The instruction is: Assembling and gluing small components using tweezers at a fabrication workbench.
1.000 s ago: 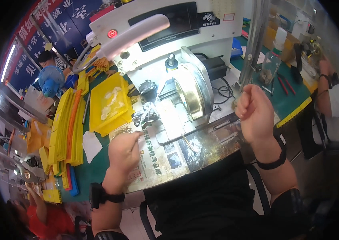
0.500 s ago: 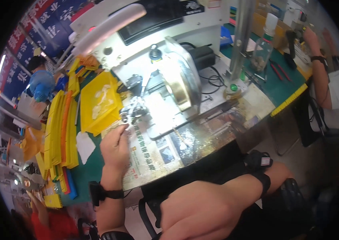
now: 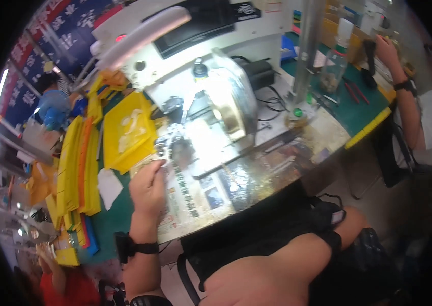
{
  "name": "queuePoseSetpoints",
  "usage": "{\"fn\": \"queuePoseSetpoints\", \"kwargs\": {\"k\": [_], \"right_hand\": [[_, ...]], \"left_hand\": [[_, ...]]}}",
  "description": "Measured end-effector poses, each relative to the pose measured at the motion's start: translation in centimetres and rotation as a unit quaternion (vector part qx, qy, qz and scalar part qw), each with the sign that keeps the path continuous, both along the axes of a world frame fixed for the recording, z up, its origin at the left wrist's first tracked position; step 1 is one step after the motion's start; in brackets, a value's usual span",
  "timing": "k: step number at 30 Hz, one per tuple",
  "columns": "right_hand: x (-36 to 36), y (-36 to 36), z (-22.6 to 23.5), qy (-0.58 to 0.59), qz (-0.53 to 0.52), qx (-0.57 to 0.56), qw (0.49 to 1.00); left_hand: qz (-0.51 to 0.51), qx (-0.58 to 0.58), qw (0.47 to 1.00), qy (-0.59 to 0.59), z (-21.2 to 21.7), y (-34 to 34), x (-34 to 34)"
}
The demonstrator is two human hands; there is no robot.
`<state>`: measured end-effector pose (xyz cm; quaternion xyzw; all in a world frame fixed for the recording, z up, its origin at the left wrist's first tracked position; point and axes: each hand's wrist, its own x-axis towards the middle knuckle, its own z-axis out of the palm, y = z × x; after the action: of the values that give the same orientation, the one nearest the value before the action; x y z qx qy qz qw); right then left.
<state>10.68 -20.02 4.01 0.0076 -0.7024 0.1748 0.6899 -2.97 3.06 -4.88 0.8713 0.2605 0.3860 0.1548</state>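
Note:
My left hand (image 3: 147, 189) is closed in a fist at the front left of the white bench machine (image 3: 211, 163). Its thumb and fingertips come close to a shiny metal part (image 3: 162, 148) of the machine; whether they touch it, and what lies inside the fist, I cannot make out. A bright lamp (image 3: 147, 35) lights the machine, and glare washes out its middle, beside a round metal guard (image 3: 249, 102). Low at the front edge of the view, near my body, is my right hand (image 3: 257, 285), back upward, with its fingers cut off by the picture's edge.
Left of the machine stand a yellow tray (image 3: 111, 148) with pale pieces and a stack of yellow bins (image 3: 70, 168). A torn white paper (image 3: 109, 186) lies on the green mat. At right are red-handled pliers (image 3: 356, 92), a bottle (image 3: 333, 71) and a co-worker's arm (image 3: 404, 102).
My right hand has dropped toward the lower edge of the view, closer to my body. My left hand stays closed in nearly the same place. The co-worker's hand at right has shifted left.

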Motion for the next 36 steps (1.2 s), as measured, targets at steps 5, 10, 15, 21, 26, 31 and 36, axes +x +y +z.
{"fn": "queuePoseSetpoints", "kwargs": {"k": [5, 10, 15, 21, 26, 31, 36], "right_hand": [[0.6, -0.7, 0.4, -0.003, -0.001, -0.034, 0.999], [0.0, -0.3, 1.2, -0.078, -0.033, -0.108, 0.990], [-0.5, 0.3, 2.2, -0.136, -0.017, -0.123, 0.983], [0.7, 0.6, 3.2, -0.196, 0.051, -0.123, 0.971], [-0.7, 1.3, 3.0, -0.157, 0.102, -0.121, 0.975], [-0.9, -0.3, 2.6, -0.116, 0.111, -0.157, 0.975], [0.5, 1.3, 2.3, -0.330, -0.137, -0.094, 0.929]], "left_hand": [[-0.005, 0.030, 0.999, 0.022, 0.2, 0.2, -0.4], [-0.015, -0.021, 0.999, 0.033, 0.3, 0.0, -0.4], [-0.012, -0.006, 1.000, -0.006, 0.4, -0.2, 0.2], [-0.012, -0.009, 1.000, 0.000, 0.3, 0.0, -0.2], [-0.012, -0.032, 0.999, -0.013, 0.1, 0.1, -0.2], [-0.014, -0.027, 0.999, -0.014, 0.0, 0.2, 0.1], [-0.017, -0.005, 1.000, -0.006, 0.3, 0.3, -0.4]]}}
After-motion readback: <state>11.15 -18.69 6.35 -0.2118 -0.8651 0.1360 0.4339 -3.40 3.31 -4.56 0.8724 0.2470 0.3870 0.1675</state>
